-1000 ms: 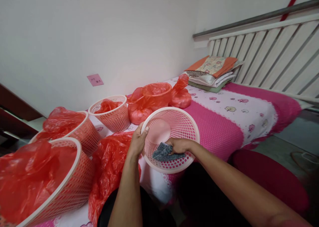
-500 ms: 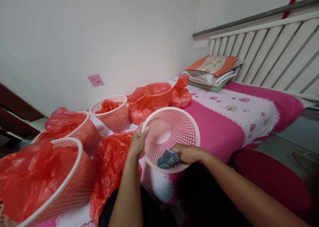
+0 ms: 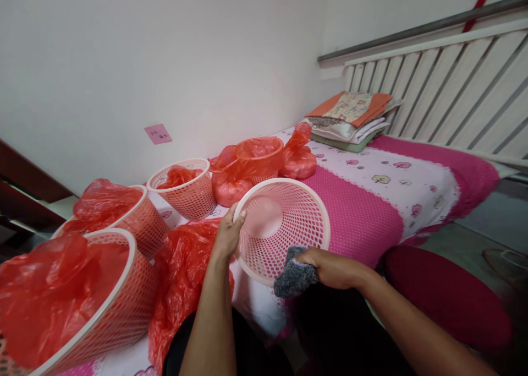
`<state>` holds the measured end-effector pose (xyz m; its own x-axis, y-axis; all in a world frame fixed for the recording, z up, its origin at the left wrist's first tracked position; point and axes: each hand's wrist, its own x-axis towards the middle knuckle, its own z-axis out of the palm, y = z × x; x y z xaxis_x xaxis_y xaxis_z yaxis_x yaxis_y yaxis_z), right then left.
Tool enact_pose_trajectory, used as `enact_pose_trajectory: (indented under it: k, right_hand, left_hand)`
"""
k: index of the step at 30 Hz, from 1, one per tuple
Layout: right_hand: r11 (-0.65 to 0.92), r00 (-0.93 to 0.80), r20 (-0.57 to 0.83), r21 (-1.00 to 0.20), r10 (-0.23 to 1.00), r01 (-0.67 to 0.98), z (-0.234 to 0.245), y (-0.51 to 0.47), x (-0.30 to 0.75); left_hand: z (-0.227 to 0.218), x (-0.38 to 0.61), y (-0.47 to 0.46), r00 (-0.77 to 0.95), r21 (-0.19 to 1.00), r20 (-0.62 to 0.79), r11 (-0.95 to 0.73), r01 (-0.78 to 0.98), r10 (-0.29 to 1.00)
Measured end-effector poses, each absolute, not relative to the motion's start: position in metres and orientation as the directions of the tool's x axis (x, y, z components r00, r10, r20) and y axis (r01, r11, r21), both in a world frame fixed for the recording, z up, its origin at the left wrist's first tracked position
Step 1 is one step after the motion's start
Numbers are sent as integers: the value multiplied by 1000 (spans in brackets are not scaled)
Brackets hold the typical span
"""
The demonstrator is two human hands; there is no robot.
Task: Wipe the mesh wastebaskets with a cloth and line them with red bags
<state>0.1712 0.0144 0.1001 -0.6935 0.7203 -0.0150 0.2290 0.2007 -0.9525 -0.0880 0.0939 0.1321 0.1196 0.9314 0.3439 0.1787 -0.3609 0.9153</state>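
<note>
A pale pink plastic basket (image 3: 264,217) with perforated walls is tilted so that its open mouth faces me. My left hand (image 3: 229,230) is closed on its left rim, thumb over the edge. In my right hand (image 3: 325,265) is a bunched dark grey cloth (image 3: 295,274), lying over the basket's near right rim. The basket's inside shows bare walls and a solid round bottom. Just left of it, a crumpled red plastic bag (image 3: 181,277) lies on the bed, partly behind my left forearm.
More pink baskets with red bags, such as the near left basket (image 3: 127,304) and the one by the wall (image 3: 187,197), stand on the bed (image 3: 363,200). Folded bedding (image 3: 350,117) lies at the far end. A dark red round stool (image 3: 445,299) is at right.
My right hand has moved the cloth from inside the basket's lower wall to the right and toward me, onto the rim. My left hand and the basket have stayed nearly still.
</note>
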Motion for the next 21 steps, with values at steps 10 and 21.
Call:
enact_pose_trajectory:
  k: [10,21]
  right_hand:
    - [-16,-100,14,-958,995,-287,105,8,216]
    - [216,544,27,-933,839,-287,105,16,217]
  left_hand:
    - [132,-89,96,112,900,373,-389,195,921]
    - [130,-88,98,67,895,384,-389,218,921]
